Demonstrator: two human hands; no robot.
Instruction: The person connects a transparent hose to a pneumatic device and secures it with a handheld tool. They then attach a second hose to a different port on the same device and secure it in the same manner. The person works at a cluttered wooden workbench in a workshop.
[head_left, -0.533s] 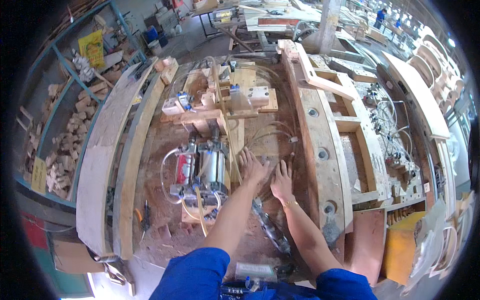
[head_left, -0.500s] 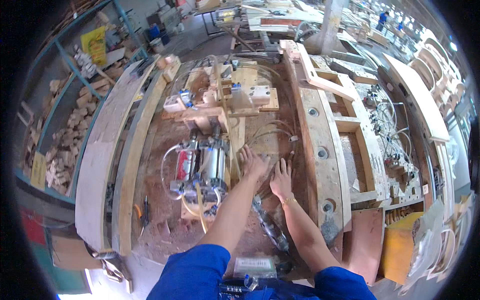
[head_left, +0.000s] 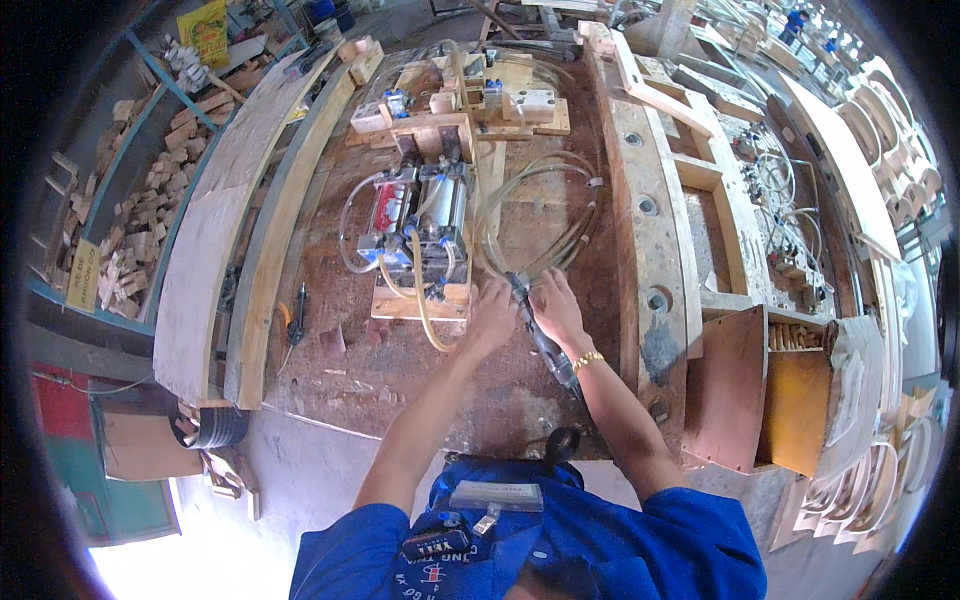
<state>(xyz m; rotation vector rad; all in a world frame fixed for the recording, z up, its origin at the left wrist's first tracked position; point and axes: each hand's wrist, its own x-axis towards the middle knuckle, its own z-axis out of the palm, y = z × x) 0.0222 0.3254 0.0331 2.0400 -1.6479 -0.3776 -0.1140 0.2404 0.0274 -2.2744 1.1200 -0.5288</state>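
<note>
A slim, dark cylindrical tool (head_left: 548, 348) lies slanted on the worn brown workbench (head_left: 400, 385). My left hand (head_left: 492, 314) is closed at the left of its upper end, fingers bent. On the other side, my right hand (head_left: 558, 308), with a gold bracelet at the wrist, curls its fingers against that same end. The exact fingertip contact is partly hidden. Just beyond both hands, a pale hose (head_left: 545, 172) lies in loose loops. To the left stands a pair of metal air cylinders (head_left: 442, 212) on a wooden block, with blue fittings and yellowish tubes.
Pliers with orange handles (head_left: 293, 318) lie at the bench's left. A long wooden rail with holes (head_left: 640, 240) runs along the right side. Clamping blocks (head_left: 530, 108) stand at the back. A blue-framed rack (head_left: 120, 320) holds wood offcuts. A wooden box (head_left: 735, 385) stands at right.
Both hands have drawn back toward me from the hose and come together at the tool's upper end, fingers now bent. The hose shows in rounder loops, and the view has tilted downward.
</note>
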